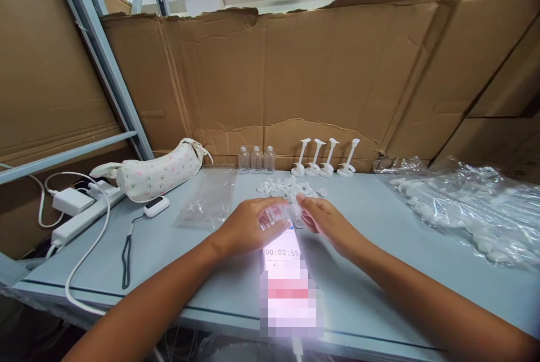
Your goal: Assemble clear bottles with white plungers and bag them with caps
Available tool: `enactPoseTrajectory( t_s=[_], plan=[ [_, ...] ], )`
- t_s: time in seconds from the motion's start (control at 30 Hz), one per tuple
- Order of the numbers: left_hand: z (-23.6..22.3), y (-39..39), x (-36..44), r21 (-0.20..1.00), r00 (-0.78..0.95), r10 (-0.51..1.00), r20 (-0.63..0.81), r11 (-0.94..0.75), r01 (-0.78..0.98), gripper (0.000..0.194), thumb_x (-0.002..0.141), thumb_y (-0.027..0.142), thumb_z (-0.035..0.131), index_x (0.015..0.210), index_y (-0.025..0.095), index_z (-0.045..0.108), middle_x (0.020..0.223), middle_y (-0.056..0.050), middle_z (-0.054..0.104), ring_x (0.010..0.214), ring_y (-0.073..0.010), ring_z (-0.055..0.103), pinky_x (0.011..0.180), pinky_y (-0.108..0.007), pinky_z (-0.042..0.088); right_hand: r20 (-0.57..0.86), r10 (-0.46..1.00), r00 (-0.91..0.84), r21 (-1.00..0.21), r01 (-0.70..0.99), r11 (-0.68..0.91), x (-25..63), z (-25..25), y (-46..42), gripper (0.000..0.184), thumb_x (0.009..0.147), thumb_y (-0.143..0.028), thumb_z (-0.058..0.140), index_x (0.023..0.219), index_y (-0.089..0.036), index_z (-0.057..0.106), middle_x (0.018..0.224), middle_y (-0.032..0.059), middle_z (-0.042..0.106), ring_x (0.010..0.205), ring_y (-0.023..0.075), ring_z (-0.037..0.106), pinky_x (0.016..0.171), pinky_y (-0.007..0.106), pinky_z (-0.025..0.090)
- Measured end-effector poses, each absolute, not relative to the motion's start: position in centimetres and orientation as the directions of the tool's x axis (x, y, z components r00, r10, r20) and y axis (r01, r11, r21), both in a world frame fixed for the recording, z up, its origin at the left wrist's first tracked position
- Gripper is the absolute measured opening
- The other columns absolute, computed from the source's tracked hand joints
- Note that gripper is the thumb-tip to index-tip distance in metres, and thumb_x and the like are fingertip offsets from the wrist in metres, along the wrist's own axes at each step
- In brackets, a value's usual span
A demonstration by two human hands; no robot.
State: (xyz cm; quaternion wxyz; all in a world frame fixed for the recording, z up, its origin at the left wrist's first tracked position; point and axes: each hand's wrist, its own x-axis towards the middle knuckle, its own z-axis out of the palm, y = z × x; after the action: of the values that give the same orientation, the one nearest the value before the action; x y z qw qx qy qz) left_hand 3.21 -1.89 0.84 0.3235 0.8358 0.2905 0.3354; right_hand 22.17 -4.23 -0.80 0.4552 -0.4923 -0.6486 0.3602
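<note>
My left hand [252, 222] is closed around a small clear bottle [273, 215], tilted on its side with its neck toward the right. At that neck my right hand [327, 220] has thumb and fingers pinched together; whatever is between them is too small to make out. Both hands are above a lit phone [283, 261] showing a timer, its lower part pixelated. Just behind them lies a loose pile of small white plastic pieces [276, 187]. Three similar clear bottles [256, 159] stand upright at the back, beside several white pump-like parts [313, 167] with round bases.
A clear bag of white parts [455, 210] lies on the right. On the left are a flat clear plastic bag [208, 196], a patterned pouch [162, 173], a white device with a strap [156, 206] and a power strip [84, 216] with cables. Cardboard [304, 69] walls the back.
</note>
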Motion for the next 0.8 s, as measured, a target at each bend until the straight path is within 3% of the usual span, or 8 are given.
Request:
enactPoseTrajectory(
  t_s=[0.1, 0.23, 0.33, 0.43, 0.5, 0.6, 0.7, 0.8],
  plan=[
    [1.2, -2.0, 3.4, 0.977, 0.723, 0.683, 0.104, -0.206, 0.054, 0.039, 0.08, 0.044, 0.06, 0.104, 0.015, 0.068, 0.092, -0.01, 0.069, 0.071, -0.017, 0.062, 0.062, -0.028, 0.048, 0.526, 0.841, -0.125, -0.713, 0.473, 0.517, 22.8, -0.4, -4.7, 0.057, 0.084, -0.073, 0.029, 0.056, -0.023, 0.03, 0.052, -0.0031, 0.031, 0.048, 0.0118, 0.029, 0.048, 0.028, 0.024],
    [1.4, -2.4, 3.5, 0.982, 0.895, 0.438, -0.081, 0.187, -0.002, 0.034, 0.077, 0.046, 0.062, 0.085, 0.013, 0.07, 0.07, -0.007, 0.065, 0.048, -0.011, 0.053, 0.048, -0.024, 0.039, 0.73, 0.605, -0.318, -0.402, 0.516, 0.756, 23.1, 0.1, -5.6, 0.057, 0.09, -0.066, 0.019, 0.052, -0.024, 0.024, 0.048, -0.0018, 0.028, 0.045, 0.0131, 0.026, 0.05, 0.031, 0.023],
    [1.2, -2.5, 3.8, 0.983, 0.896, 0.437, -0.081, 0.183, -0.001, 0.036, 0.078, 0.047, 0.06, 0.085, 0.013, 0.07, 0.07, -0.008, 0.065, 0.047, -0.0114, 0.052, 0.045, -0.024, 0.038, 0.703, 0.663, -0.258, -0.478, 0.519, 0.709, 22.7, 0.0, -5.8, 0.057, 0.09, -0.065, 0.017, 0.051, -0.024, 0.02, 0.046, -0.0022, 0.024, 0.043, 0.0123, 0.023, 0.049, 0.031, 0.022],
    [1.1, -2.5, 3.7, 0.988, 0.796, 0.603, 0.062, -0.148, 0.035, 0.038, 0.083, 0.045, 0.054, 0.1, 0.014, 0.067, 0.085, -0.009, 0.068, 0.064, -0.0152, 0.06, 0.057, -0.027, 0.046, 0.532, 0.843, -0.082, -0.72, 0.48, 0.501, 22.0, -0.5, -5.5, 0.059, 0.085, -0.071, 0.027, 0.051, -0.023, 0.021, 0.048, -0.0033, 0.023, 0.046, 0.011, 0.023, 0.046, 0.029, 0.02],
    [1.1, -2.5, 3.5, 0.852, 0.727, 0.65, 0.22, -0.491, 0.181, 0.035, 0.086, 0.04, 0.052, 0.108, 0.016, 0.065, 0.097, -0.009, 0.069, 0.081, -0.0185, 0.063, 0.072, -0.03, 0.05, 0.372, 0.927, -0.036, -0.852, 0.383, 0.357, 21.5, -1.0, -5.1, 0.058, 0.081, -0.072, 0.035, 0.052, -0.023, 0.022, 0.05, -0.0045, 0.021, 0.047, 0.0099, 0.02, 0.045, 0.027, 0.018],
    [1.0, -2.7, 3.0, 0.411, 0.745, 0.551, 0.376, -0.82, 0.399, 0.035, 0.088, 0.034, 0.049, 0.117, 0.017, 0.059, 0.109, -0.009, 0.068, 0.094, -0.0224, 0.064, 0.084, -0.036, 0.05, 0.144, 0.989, -0.038, -0.964, 0.222, 0.149, 21.0, -1.8, -4.6, 0.056, 0.08, -0.067, 0.042, 0.051, -0.023, 0.023, 0.047, -0.0072, 0.018, 0.045, 0.0082, 0.015, 0.045, 0.026, 0.014],
    [0.6, -2.7, 3.0, 0.036, 0.796, 0.409, 0.447, -0.897, 0.44, 0.038, 0.089, 0.031, 0.048, 0.121, 0.013, 0.054, 0.107, -0.012, 0.069, 0.09, -0.0245, 0.066, 0.076, -0.039, 0.054, 0.013, 0.999, -0.031, -0.992, 0.122, 0.017, 20.8, -2.2, -4.5, 0.054, 0.08, -0.064, 0.044, 0.051, -0.023, 0.023, 0.044, -0.0088, 0.017, 0.043, 0.0074, 0.014, 0.045, 0.026, 0.012],
    [0.2, -2.5, 3.2, -0.12, 0.795, 0.314, 0.518, -0.894, 0.432, 0.036, 0.089, 0.03, 0.047, 0.12, 0.011, 0.053, 0.102, -0.012, 0.07, 0.085, -0.0234, 0.068, 0.07, -0.037, 0.056, 0.017, 0.999, -0.034, -0.994, 0.111, 0.021, 21.0, -1.7, -4.5, 0.056, 0.078, -0.066, 0.047, 0.051, -0.023, 0.023, 0.044, -0.0092, 0.019, 0.042, 0.0068, 0.016, 0.044, 0.025, 0.013]
  ],
)
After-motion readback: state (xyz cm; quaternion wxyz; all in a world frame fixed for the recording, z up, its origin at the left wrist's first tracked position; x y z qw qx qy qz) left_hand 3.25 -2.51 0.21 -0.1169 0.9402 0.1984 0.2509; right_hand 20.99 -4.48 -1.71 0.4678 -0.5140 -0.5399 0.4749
